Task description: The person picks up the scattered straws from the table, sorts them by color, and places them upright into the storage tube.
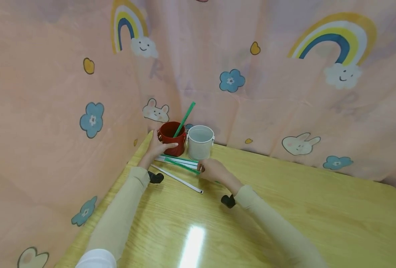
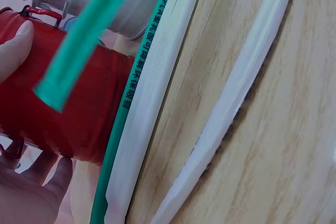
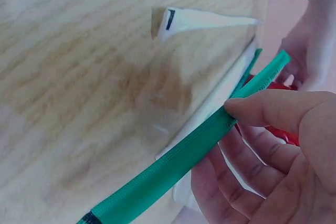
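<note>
head: red bucket (image 1: 179,149) near edge (image 1: 142,146), wide tabletop (image 1: 305,201) rightward

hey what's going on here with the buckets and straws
A person is steadying the red bucket with the left hand while the fingers of the right hand pinch a green straw over the table. One green straw already leans in the red bucket; the white bucket stands beside it. More straws lie in front, with one white straw apart, nearer the person.
</note>
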A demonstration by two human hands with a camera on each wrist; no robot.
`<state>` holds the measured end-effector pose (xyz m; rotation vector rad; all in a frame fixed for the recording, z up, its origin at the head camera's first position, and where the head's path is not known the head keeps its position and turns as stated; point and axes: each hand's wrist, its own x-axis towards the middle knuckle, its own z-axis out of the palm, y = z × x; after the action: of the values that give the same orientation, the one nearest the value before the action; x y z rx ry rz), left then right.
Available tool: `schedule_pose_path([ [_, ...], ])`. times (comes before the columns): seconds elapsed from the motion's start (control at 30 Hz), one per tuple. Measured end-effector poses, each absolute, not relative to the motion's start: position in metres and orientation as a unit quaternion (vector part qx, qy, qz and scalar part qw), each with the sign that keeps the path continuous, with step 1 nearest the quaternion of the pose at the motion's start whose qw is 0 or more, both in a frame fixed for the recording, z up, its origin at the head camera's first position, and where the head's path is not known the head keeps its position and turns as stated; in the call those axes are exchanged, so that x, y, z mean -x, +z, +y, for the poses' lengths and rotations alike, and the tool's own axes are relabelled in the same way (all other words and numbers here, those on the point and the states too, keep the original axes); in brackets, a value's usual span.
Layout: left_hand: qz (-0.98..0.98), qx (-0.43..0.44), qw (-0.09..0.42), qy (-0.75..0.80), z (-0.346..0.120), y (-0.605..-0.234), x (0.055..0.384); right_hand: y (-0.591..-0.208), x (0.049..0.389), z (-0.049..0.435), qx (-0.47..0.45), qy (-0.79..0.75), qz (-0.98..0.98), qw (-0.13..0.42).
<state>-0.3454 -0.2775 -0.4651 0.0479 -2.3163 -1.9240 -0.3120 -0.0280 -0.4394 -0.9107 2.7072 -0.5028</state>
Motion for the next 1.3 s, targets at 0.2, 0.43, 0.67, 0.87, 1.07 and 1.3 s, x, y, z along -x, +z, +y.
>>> schedule_pose_path([
  [0.2,-0.763,-0.007,0.057,-0.644,-0.278,-0.464,0.346,-0.431,0.316,-0.016,0.298,-0.198,0.924,0.133],
  [0.43,-0.766,-0.003,0.066,-0.639,-0.280,-0.464,0.347,-0.421,0.321,-0.008,0.336,-0.240,0.906,0.099],
  [0.67,-0.766,-0.012,0.051,-0.640,-0.278,-0.458,0.344,-0.408,0.321,-0.007,0.325,-0.287,0.897,0.082],
  [0.87,-0.763,-0.012,0.039,-0.646,-0.272,-0.440,0.329,-0.402,0.324,-0.011,0.324,-0.317,0.890,0.057],
  [1.07,-0.760,0.004,0.059,-0.647,-0.278,-0.459,0.339,-0.396,0.329,-0.018,0.324,-0.354,0.877,0.021],
  [1.3,-0.757,0.000,0.050,-0.652,-0.275,-0.449,0.335,-0.382,0.331,-0.026,0.307,-0.400,0.864,-0.008],
])
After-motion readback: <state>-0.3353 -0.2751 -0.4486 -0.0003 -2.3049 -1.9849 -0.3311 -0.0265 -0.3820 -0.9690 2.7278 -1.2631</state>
